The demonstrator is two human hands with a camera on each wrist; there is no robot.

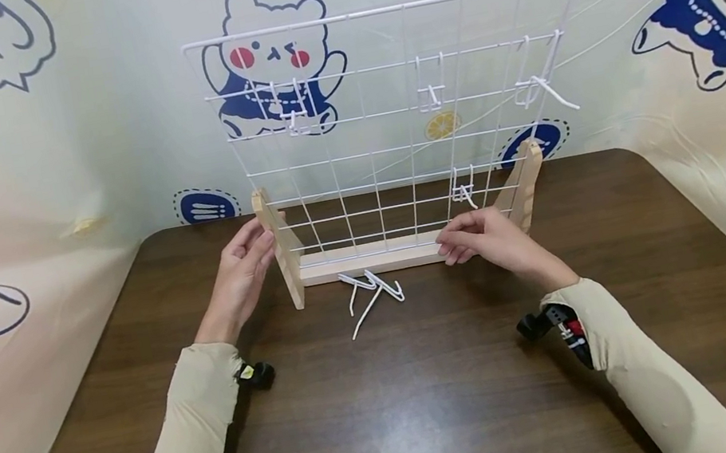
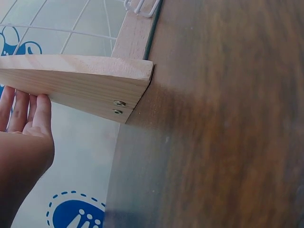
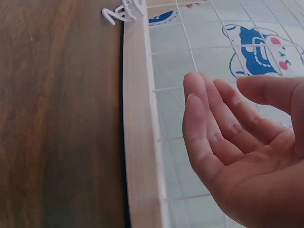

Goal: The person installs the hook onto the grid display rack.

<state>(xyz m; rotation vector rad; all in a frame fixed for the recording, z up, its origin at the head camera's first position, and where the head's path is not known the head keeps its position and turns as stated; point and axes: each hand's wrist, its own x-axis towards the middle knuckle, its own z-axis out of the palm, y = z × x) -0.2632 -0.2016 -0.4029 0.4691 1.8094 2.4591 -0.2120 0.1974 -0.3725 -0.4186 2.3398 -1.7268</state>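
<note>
A white wire grid rack stands upright on a wooden base with two wooden side supports. My left hand grips the left side support near its rear edge; part of its fingertips is hidden behind the wood. My right hand hovers by the right part of the wooden base bar, its fingers loosely bent and nothing held, as the right wrist view shows. Loose white hooks lie on the table in front of the base. Several more hooks hang on the grid.
The rack stands near the far part of a dark brown wooden table. Close behind it and at both sides hangs a patterned cloth with cartoon bears. One hook at the grid's right juts forward.
</note>
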